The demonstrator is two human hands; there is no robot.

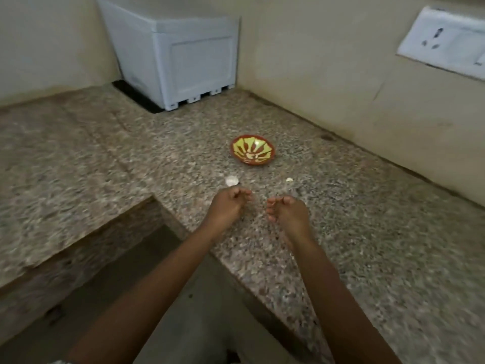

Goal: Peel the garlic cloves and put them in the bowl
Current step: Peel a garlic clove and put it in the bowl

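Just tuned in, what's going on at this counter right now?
A person is working on garlic at a speckled granite counter. The left hand and right hand, fingers curled, are just short of a white garlic piece and a smaller pale bit. Blur hides whether either hand holds anything. The red-and-yellow patterned bowl sits beyond them, and its contents are unclear.

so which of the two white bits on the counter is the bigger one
The left bit, just beyond the left hand; the right bit is clearly smaller.
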